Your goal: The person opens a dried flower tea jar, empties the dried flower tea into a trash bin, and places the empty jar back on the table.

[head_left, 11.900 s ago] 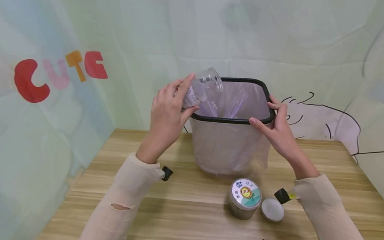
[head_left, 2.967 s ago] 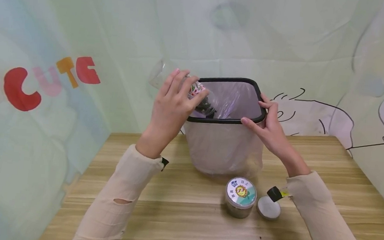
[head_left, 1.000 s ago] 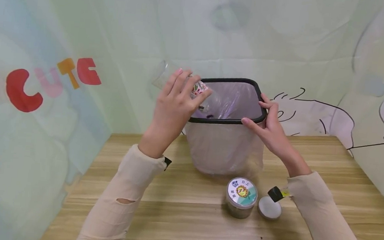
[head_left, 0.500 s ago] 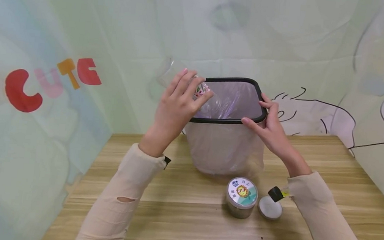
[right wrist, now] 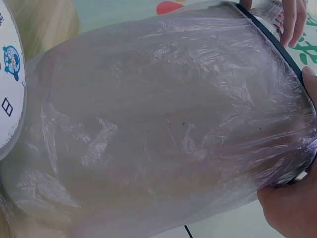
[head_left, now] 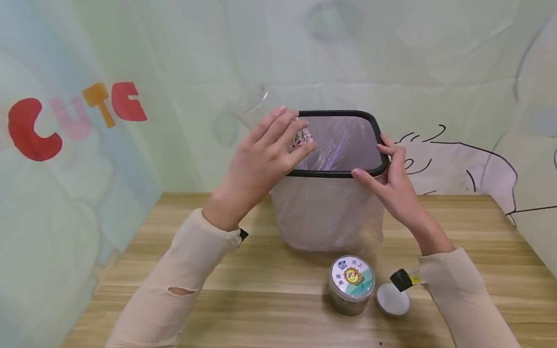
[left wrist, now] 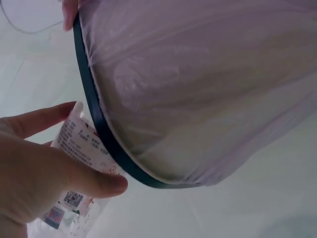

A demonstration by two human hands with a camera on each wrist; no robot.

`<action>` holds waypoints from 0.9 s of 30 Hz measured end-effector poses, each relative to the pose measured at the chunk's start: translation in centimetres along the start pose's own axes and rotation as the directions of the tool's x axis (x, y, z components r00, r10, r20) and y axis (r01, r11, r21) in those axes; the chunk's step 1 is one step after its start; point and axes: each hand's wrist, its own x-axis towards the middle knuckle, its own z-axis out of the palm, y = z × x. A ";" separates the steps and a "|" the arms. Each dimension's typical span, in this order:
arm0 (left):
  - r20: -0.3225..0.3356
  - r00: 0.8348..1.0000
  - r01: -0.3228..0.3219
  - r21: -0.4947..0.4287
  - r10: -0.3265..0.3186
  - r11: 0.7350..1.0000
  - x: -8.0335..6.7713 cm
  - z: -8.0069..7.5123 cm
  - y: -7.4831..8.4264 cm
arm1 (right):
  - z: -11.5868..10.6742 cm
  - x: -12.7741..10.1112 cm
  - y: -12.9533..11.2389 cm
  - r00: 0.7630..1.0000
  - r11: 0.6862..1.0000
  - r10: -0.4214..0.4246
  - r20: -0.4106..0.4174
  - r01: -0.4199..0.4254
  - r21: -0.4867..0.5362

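At centre frame, a left hand (head_left: 260, 158) is gripping a clear labelled jar (head_left: 283, 124), tilting it over the black rim of a lined bin (head_left: 335, 212), while the right hand (head_left: 396, 187) is clasping the rim's right corner.

A lidded jar (head_left: 350, 292) with a sunflower label stands on the wooden counter (head_left: 265, 327), near side, right of centre. A loose grey lid (head_left: 393, 299) lies just right of it. A backdrop (head_left: 93, 69) with red "CUTE" letters hangs at the far left.
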 end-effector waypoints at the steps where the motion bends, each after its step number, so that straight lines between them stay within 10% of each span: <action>1: -0.003 1.000 -0.001 -0.005 0.001 1.000 0.0 0.0 0.0 | 0.0 0.0 0.0 1.000 1.000 -0.001 0.001 0.001 0.000; 27: -0.050 0.975 0.216 0.025 -0.215 0.976 -1.7 0.2 -0.7 | 0.0 -0.1 0.1 1.000 1.000 0.001 0.022 -0.001 0.015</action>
